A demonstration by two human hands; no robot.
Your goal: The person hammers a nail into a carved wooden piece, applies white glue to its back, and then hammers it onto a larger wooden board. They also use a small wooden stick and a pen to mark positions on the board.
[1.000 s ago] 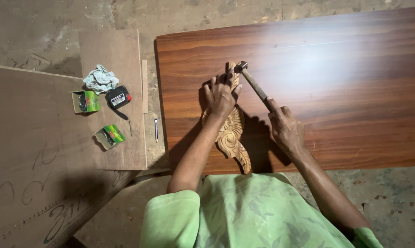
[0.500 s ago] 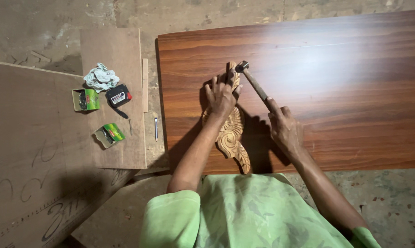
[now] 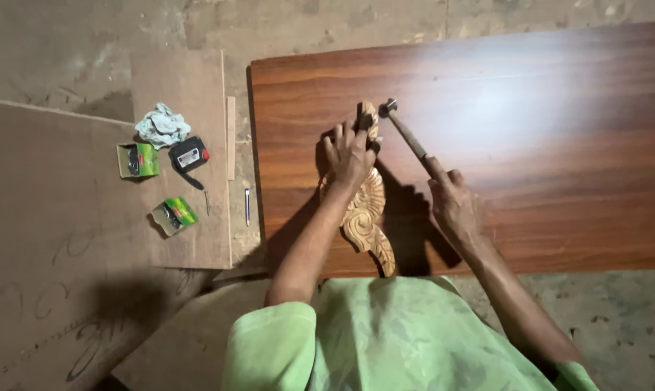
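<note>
A carved pale wooden ornament (image 3: pixel 367 217) lies on a glossy reddish-brown wood panel (image 3: pixel 544 123). My left hand (image 3: pixel 349 156) presses flat on the ornament's upper part, fingers spread near its top tip. My right hand (image 3: pixel 454 206) grips the handle of a small hammer (image 3: pixel 403 130), whose metal head sits just right of the ornament's top end. Whether a nail stands under the hammer head is too small to tell.
To the left, on brown boards (image 3: pixel 66 253), lie a crumpled cloth (image 3: pixel 162 124), a black tape measure (image 3: pixel 188 154), two small green boxes (image 3: pixel 137 160) (image 3: pixel 174 215), a pen (image 3: pixel 247 206) and a thin wood strip (image 3: pixel 230 137). Bare concrete floor (image 3: pixel 88 43) surrounds the panel.
The hammer head has stayed close to the ornament's top, shifting only slightly. My left hand keeps holding the ornament in place.
</note>
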